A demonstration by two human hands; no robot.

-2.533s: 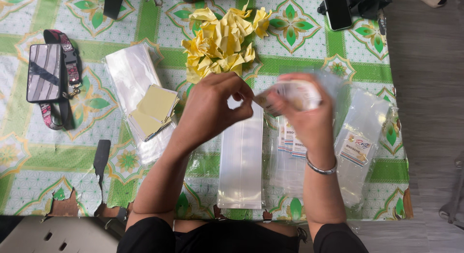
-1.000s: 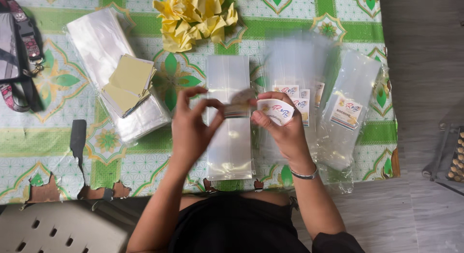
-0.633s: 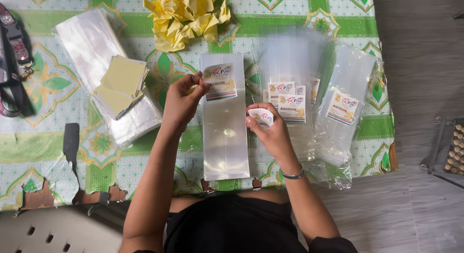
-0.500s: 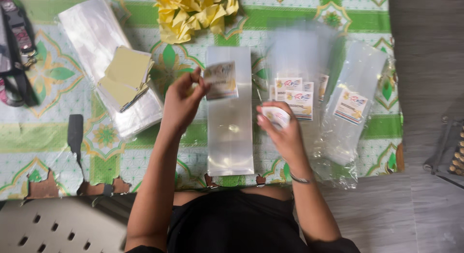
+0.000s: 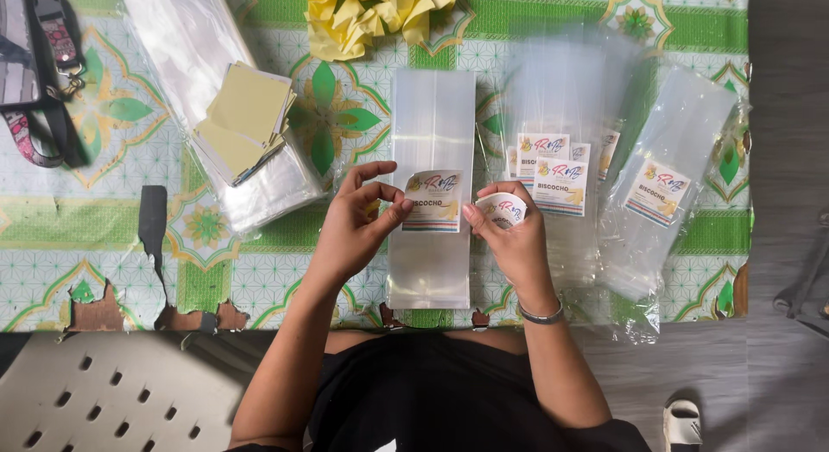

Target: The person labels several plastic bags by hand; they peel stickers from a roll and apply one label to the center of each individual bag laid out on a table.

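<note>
My left hand (image 5: 358,223) pinches the left edge of a printed rectangular sticker label (image 5: 433,202) that lies on a clear plastic bag (image 5: 431,132) flat on the table in front of me. My right hand (image 5: 511,232) holds a curled sticker sheet (image 5: 502,208) just right of that bag. Right of it lie more clear bags with labels stuck on them (image 5: 553,180), and one labelled bag further right (image 5: 661,189).
A green patterned tablecloth (image 5: 112,236), torn at its near edge, covers the table. A stack of yellow backing papers (image 5: 246,115) rests on a pile of clear bags (image 5: 190,46). Crumpled yellow papers (image 5: 367,12) lie at the top. A lanyard and pouch (image 5: 34,72) sit far left.
My left hand has brought the label down the bag toward me, and my right hand has drawn closer beside it, with the curled sticker sheet in its fingers.
</note>
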